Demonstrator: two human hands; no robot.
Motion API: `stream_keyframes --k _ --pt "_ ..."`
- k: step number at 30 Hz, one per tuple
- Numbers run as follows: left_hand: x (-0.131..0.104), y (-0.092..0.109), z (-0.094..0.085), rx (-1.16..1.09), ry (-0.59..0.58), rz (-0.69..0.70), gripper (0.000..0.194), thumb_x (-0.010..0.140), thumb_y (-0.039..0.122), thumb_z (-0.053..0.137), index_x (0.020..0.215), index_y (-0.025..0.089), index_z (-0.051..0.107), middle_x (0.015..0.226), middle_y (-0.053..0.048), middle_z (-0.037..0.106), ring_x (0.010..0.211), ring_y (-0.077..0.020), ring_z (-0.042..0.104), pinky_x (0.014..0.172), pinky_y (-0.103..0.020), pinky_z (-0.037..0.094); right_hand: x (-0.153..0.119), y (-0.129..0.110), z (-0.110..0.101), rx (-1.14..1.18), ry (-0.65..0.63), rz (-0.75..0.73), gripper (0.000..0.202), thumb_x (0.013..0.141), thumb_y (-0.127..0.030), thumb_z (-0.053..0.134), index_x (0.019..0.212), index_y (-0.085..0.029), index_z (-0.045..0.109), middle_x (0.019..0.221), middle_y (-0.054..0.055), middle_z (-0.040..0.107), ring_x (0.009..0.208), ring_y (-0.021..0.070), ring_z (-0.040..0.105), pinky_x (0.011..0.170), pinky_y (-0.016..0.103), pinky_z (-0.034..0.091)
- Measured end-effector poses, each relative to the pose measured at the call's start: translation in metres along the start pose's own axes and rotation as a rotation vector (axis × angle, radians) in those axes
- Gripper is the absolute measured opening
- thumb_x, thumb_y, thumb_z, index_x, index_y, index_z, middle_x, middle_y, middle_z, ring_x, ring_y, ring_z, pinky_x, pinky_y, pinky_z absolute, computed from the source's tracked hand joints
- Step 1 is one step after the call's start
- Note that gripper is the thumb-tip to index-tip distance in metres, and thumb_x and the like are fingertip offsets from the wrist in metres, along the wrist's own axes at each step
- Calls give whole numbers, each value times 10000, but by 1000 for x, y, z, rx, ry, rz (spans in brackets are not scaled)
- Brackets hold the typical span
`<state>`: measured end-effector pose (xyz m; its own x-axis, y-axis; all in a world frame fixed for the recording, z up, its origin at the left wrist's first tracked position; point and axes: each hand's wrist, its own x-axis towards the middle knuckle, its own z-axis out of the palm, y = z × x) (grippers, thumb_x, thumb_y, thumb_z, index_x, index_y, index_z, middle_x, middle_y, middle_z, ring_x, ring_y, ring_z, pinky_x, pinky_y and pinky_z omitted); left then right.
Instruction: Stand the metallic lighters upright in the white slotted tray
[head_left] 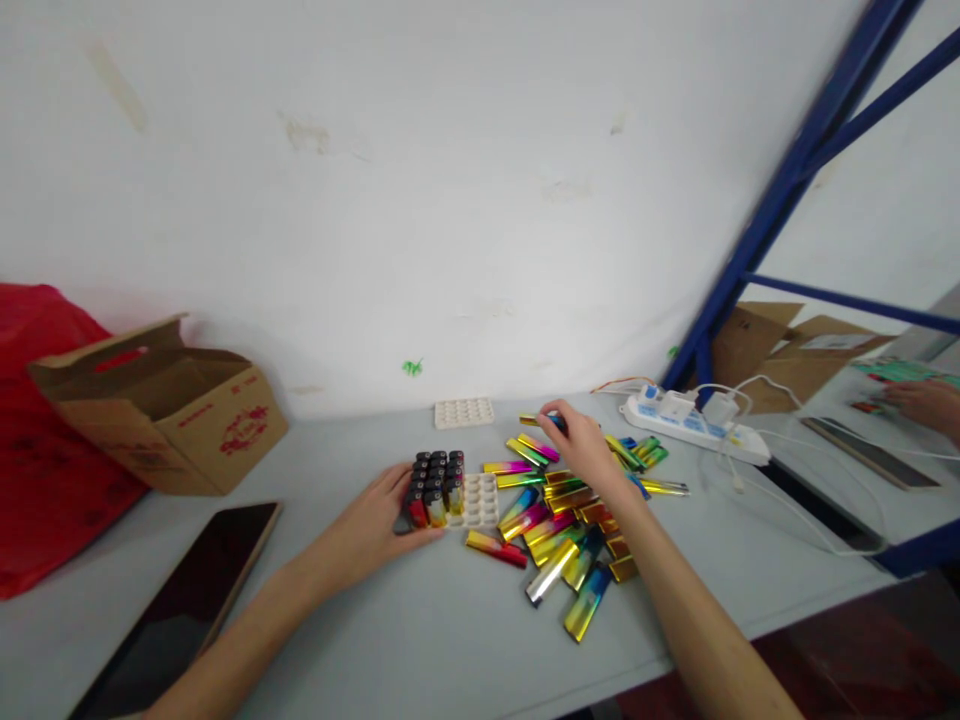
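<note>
A white slotted tray lies mid-table, its left half filled with upright lighters showing black tops. My left hand rests against the tray's left end, fingers curled around it. To the right spreads a loose heap of shiny multicoloured lighters. My right hand reaches over the far side of the heap and pinches one lighter between its fingertips.
A second white tray lies by the wall. An open cardboard box and a red bag stand at left, a dark tablet in front. A power strip with cables lies at right; another person's hand is far right.
</note>
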<state>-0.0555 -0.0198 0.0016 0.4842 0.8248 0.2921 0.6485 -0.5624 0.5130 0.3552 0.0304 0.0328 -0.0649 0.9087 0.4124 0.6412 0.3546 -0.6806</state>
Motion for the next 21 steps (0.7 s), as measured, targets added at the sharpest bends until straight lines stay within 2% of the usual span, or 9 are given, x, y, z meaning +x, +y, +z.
stream_keyframes --k 2,4,7,11,14,16,17,19,21 --pt "0 -2 0 11 0 3 767 987 698 1008 1635 317 853 1705 -162 865 1552 -494 832 1407 -635 675 1 -8 7 162 35 29 572 1095 -836 773 1098 -266 810 835 19 781 766 253 700 757 361 541" --pt "0 -4 1 21 0 -3 759 987 689 1006 1620 298 854 1692 -174 868 1543 -507 835 1399 -657 679 2 -17 16 320 32 96 741 983 -1011 776 963 -271 758 778 6 719 736 238 647 710 357 529" --pt "0 -6 3 19 11 -2 778 987 707 1007 1636 314 835 1696 -178 864 1524 -520 847 1371 -694 699 1 -30 28 475 16 199 861 920 -1155 691 845 -299 627 757 -6 660 748 235 652 698 353 561" --pt "1 -4 2 13 -7 -17 807 1007 737 980 1671 307 816 1712 -198 850 1559 -540 832 1395 -709 684 -6 -46 36 686 -111 255 849 922 -1146 708 955 -303 616 789 -32 671 666 198 661 666 339 600" --pt "2 -4 1 10 -25 -11 800 1017 732 972 1668 294 815 1706 -198 854 1576 -532 826 1414 -690 671 -10 -53 39 761 -169 275 817 924 -1111 762 1024 -315 610 699 -111 494 538 141 433 523 276 426" --pt "2 -4 1 8 -23 -2 798 1022 734 969 1668 291 814 1723 -195 846 1589 -526 820 1427 -690 658 -11 -55 41 697 -146 276 828 933 -1134 734 942 -324 567 660 -125 362 541 139 329 493 273 307" --pt "2 -4 2 7 -26 -1 807 1025 743 966 1671 284 812 1738 -198 836 1603 -527 810 1438 -697 646 -12 -55 42 645 -122 263 848 938 -1153 709 882 -325 535 655 -113 341 560 145 326 497 284 287" --pt "1 -4 3 4 -34 -11 836 1046 765 940 1693 257 796 1775 -221 808 1643 -533 782 1468 -717 610 -13 -54 45 559 -74 228 896 936 -1183 680 789 -320 489 656 -83 351 606 154 339 521 301 284" --pt "-1 -2 5 2 -48 -34 885 1078 797 894 1730 211 766 1822 -260 763 1698 -545 736 1507 -746 553 -14 -52 48 465 -12 171 961 926 -1214 654 686 -308 438 683 -27 445 679 167 405 573 316 339"
